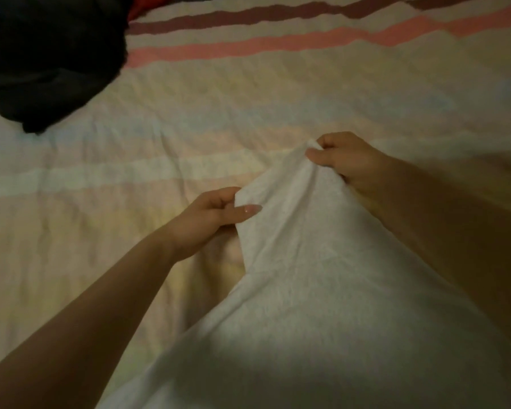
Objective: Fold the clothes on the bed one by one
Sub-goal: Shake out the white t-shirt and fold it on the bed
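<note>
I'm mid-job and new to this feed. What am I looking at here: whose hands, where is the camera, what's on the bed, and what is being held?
There is no machine: a person works bare-handed, and the single picture comes from a camera on their head, looking forward and down. The left hand and the right hand each pinch the top edge of a white garment, lifting it over a striped bedspread. At the far left lies a heap of dark clothes, with something red showing behind it. The picture is dim, so finer detail is unclear.
</note>
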A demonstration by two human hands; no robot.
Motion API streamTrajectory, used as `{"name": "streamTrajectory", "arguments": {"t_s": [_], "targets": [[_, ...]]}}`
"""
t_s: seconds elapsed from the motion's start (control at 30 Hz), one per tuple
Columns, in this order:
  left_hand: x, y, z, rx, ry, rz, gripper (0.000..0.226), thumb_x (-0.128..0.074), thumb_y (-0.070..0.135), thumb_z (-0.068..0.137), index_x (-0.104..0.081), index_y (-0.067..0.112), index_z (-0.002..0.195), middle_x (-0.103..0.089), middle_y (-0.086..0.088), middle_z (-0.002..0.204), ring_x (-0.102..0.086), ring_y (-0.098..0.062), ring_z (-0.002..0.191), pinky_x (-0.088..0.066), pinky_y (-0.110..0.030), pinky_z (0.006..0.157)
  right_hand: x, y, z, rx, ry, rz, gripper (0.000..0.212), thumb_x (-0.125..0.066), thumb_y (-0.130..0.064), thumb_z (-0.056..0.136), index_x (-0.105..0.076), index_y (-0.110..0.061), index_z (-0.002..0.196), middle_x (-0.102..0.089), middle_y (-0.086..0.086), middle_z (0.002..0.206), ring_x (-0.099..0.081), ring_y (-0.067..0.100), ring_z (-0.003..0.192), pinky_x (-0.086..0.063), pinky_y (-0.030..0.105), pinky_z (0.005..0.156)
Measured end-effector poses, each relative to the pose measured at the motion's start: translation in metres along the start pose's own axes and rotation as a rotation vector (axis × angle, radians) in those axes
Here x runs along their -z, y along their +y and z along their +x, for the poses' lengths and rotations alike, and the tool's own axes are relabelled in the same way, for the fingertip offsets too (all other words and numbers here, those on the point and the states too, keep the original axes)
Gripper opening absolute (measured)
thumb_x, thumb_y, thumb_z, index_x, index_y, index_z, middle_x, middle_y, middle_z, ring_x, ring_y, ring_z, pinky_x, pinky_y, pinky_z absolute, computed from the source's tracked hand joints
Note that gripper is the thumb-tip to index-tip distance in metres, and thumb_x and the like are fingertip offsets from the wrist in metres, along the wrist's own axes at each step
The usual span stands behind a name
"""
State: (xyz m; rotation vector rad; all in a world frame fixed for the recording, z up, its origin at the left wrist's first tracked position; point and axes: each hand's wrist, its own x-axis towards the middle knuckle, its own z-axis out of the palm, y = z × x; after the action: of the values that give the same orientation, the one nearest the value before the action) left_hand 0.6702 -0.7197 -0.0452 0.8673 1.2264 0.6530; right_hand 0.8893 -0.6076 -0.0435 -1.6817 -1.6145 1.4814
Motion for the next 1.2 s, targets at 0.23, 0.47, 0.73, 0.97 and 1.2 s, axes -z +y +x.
{"name": "streamTrajectory", "arguments": {"t_s": [0.23,0.47,0.73,0.97,1.2], "targets": [[0.023,0.010,0.003,0.126,-0.304,0.395,0.046,-0.073,0.035,0.072,-0.068,0.023,0.115,-0.067,0.005,0.120,-0.060,-0.014,0.114,-0.043,-0.036,0.103,0.011,-0.001,0.001,0.041,-0.165,0.148,0.011,-0.052,-0.017,0.095,-0.060,-0.014,0.088,-0.061,0.005,0.090,-0.060,0.022,0.085,-0.047,0.038,0.082],[0.028,-0.002,-0.001,0.083,-0.169,0.246,0.035,-0.071,0.035,0.077,-0.073,0.011,0.103,-0.070,-0.006,0.111,-0.064,-0.021,0.108,-0.049,-0.033,0.098,0.011,-0.006,0.004,-0.135,-0.303,0.528,0.047,-0.045,-0.008,0.095,-0.034,0.004,0.139,-0.048,0.017,0.137,-0.053,0.027,0.120,-0.046,0.032,0.096],[0.027,-0.006,0.007,0.055,-0.087,-0.211,0.021,-0.057,-0.003,0.067,-0.047,0.010,0.079,-0.063,-0.005,0.085,-0.064,-0.019,0.083,-0.057,-0.024,0.066,0.026,-0.021,-0.001,-0.018,-0.375,0.036,0.011,-0.058,-0.021,0.089,-0.051,-0.015,0.095,-0.053,0.002,0.081,-0.051,0.014,0.072,-0.042,0.027,0.068],[0.015,0.000,0.026,0.043,0.022,0.094,0.019,-0.055,-0.003,0.085,-0.066,0.012,0.088,-0.068,-0.005,0.095,-0.062,-0.016,0.078,-0.051,-0.023,0.066,0.030,-0.027,0.006,0.044,-0.358,-0.415,0.024,-0.057,-0.008,0.089,-0.065,-0.013,0.111,-0.066,0.003,0.103,-0.062,0.019,0.096,-0.048,0.032,0.089],[0.021,0.011,0.032,0.088,0.030,0.385,0.046,-0.071,0.036,0.078,-0.065,-0.004,0.100,-0.069,-0.017,0.095,-0.065,-0.027,0.084,-0.056,-0.036,0.080,0.030,-0.012,0.017,0.098,-0.172,-0.438,0.026,-0.055,-0.020,0.094,-0.053,-0.022,0.068,-0.053,0.001,0.069,-0.052,0.017,0.066,-0.044,0.031,0.069]]}}
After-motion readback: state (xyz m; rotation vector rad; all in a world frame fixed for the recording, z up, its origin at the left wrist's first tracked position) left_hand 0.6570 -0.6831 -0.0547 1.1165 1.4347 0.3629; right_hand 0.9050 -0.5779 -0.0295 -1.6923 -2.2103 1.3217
